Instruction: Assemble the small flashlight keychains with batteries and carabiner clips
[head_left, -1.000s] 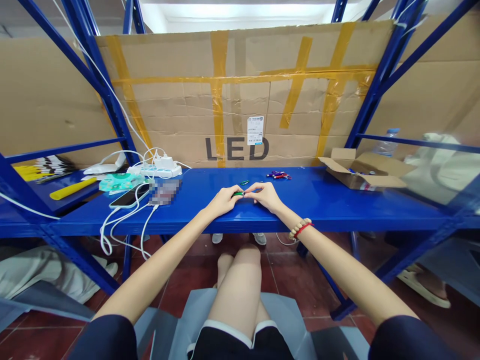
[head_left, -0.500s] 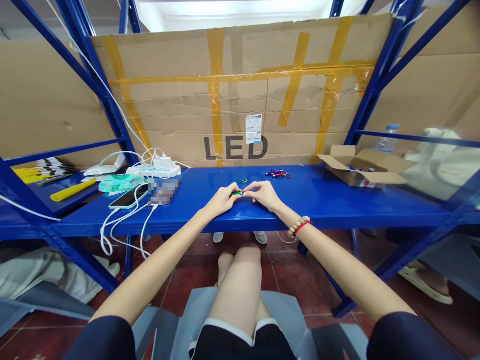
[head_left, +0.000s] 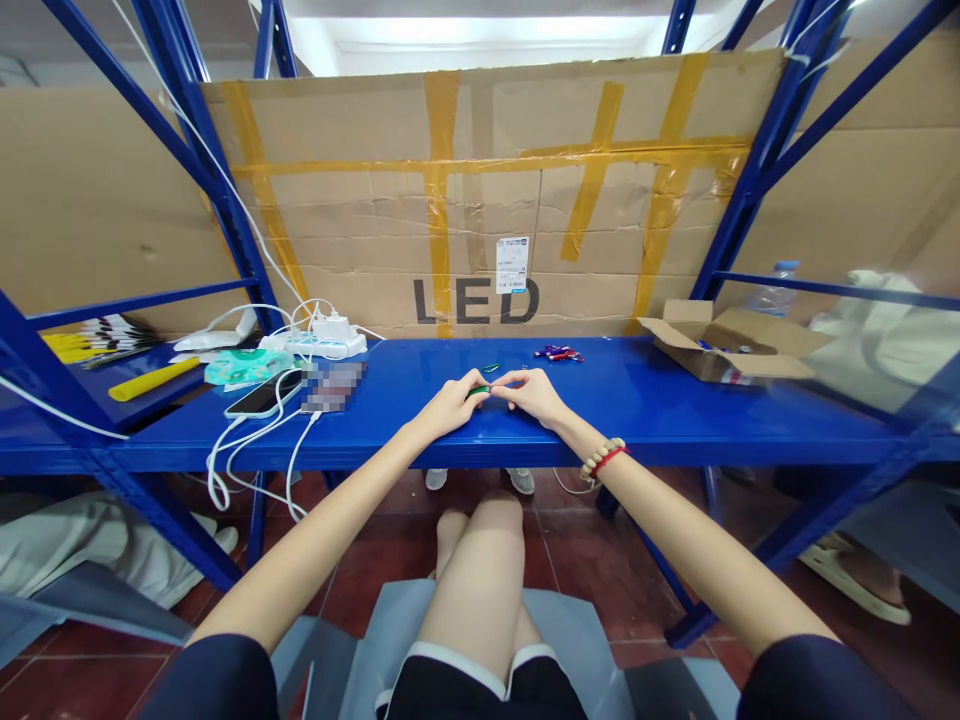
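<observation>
Over the blue table [head_left: 405, 365], my left hand [head_left: 452, 403] is closed on a small green elongated piece [head_left: 478, 391] with a shiny look. My right hand [head_left: 535, 395] meets its right end in a pinch of thumb and forefinger; what those fingertips hold is too small to make out. The two hands nearly touch. Just beyond them lies another small green piece [head_left: 491, 368]. Farther back to the right is a little pile of purple and red pieces [head_left: 559, 354].
An open cardboard box [head_left: 731, 345] with small things inside stands at the right. To the left are a phone [head_left: 264, 394], white cables, a power strip [head_left: 322, 345] and a yellow rod [head_left: 155, 380]. A taped cardboard panel [head_left: 360, 240] closes off the back.
The view has shifted slightly, so the scene sits a little lower. Both hands stay together at the green piece, with only small finger movement.
</observation>
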